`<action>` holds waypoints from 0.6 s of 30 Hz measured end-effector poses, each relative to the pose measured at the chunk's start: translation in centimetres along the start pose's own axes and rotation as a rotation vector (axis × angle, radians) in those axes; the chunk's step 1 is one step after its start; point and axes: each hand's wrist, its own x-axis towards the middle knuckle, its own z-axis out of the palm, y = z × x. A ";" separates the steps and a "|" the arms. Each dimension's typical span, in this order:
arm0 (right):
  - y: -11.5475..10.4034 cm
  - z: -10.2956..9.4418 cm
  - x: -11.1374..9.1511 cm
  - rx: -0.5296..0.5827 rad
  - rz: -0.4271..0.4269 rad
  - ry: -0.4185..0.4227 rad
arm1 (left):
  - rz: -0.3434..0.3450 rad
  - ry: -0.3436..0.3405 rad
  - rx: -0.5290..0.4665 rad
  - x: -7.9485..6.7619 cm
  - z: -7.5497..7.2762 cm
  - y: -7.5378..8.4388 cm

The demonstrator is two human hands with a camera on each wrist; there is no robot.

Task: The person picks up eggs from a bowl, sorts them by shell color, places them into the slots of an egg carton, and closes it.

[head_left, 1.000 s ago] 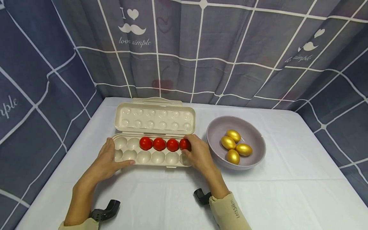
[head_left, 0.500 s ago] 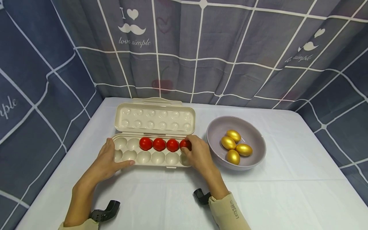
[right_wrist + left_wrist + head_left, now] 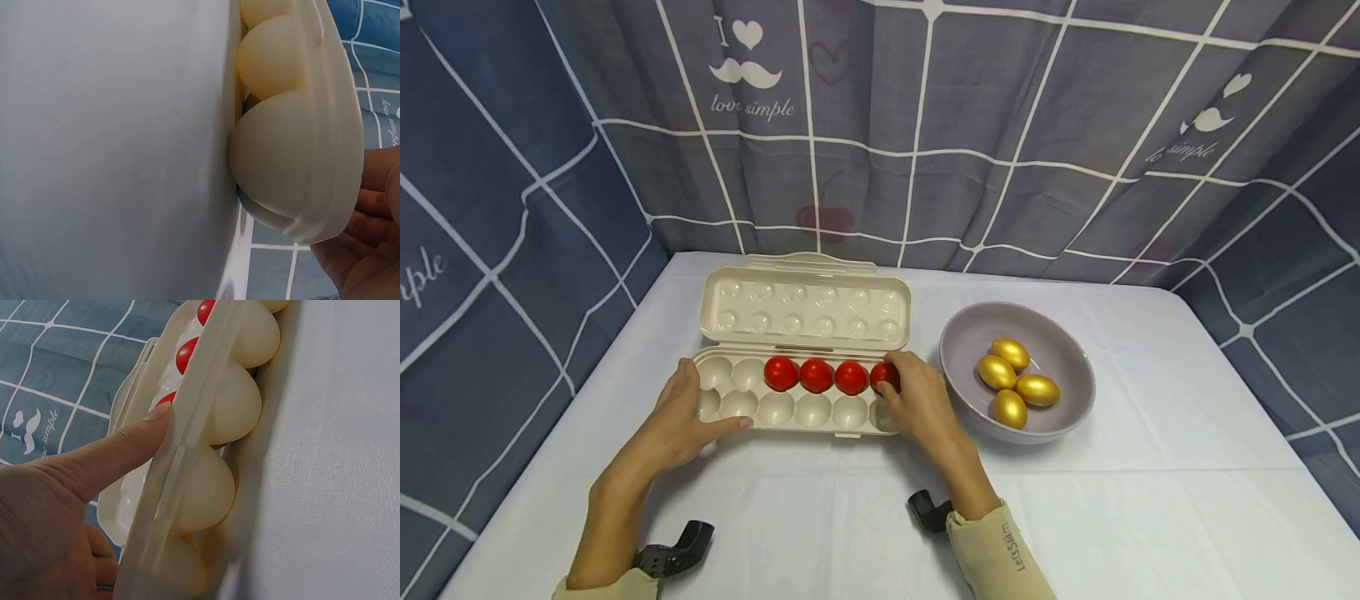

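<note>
A cream plastic egg carton (image 3: pixel 805 307) lies open on the table, lid folded back. Three red eggs (image 3: pixel 816 376) sit in its back row, with another red egg (image 3: pixel 880 373) at the right end under the fingers of my right hand (image 3: pixel 922 402). The thumb and fingers of that hand pinch this egg in its cup. My left hand (image 3: pixel 676 421) holds the carton's left end, its thumb (image 3: pixel 122 449) over the front rim in the left wrist view. The front-row cups show bare. In the right wrist view the carton's rim (image 3: pixel 337 125) hides part of my right hand (image 3: pixel 375 231).
Right of the carton stands a mauve bowl (image 3: pixel 1071 358) holding several golden eggs (image 3: pixel 1037 390). A white cloth (image 3: pixel 1120 525) covers the table. Dark checked curtains (image 3: pixel 985 100) hang behind and at both sides. Black camera mounts (image 3: pixel 676 552) are worn at the wrists.
The right thumb has shifted slightly upward against the red egg at the right end. The left hand, carton and bowl stay in place.
</note>
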 end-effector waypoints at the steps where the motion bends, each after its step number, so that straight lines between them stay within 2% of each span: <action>1: 0.0 0.0 0.0 0.001 0.000 -0.005 | 0.000 0.000 0.002 0.0 0.0 0.0; 10: 0.0 -0.3 0.1 0.008 0.007 -0.032 | -0.014 -0.009 0.004 0.0 -0.1 0.2; 18: -0.1 -1.0 0.2 0.071 0.035 -0.043 | -0.008 -0.007 -0.002 0.0 0.0 0.1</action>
